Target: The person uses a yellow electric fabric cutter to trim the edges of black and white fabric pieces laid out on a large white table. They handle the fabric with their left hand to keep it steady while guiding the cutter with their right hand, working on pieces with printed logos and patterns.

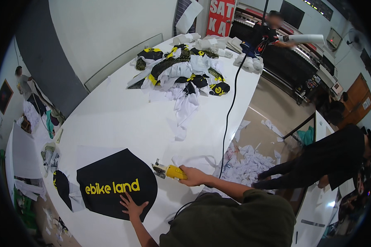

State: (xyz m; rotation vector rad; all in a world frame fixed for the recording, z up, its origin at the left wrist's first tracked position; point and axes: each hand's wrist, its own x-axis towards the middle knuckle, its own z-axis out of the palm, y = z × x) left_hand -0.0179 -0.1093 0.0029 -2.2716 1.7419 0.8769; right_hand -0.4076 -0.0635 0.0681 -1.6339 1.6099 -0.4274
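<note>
A black fabric panel (107, 168) with yellow lettering and one curved edge lies flat on the white table. My left hand (132, 206) rests on its lower right part, fingers spread. To the right of the panel, my right hand (191, 176) grips a yellow handheld electric cutter (174, 172). The cutter's metal head (158, 168) points left, at or just beside the curved edge; whether it touches the fabric I cannot tell. White sheet material (99, 152) shows past the panel's top left edge. A smaller black piece (62, 187) sits at the table's left edge.
A heap of black, yellow and white pieces (181, 72) covers the table's far part. A black cable (231, 111) hangs across the table's right side. White scraps (249, 166) litter the floor. One person (329, 158) bends at the right; another (261, 37) holds a white roll (307, 38).
</note>
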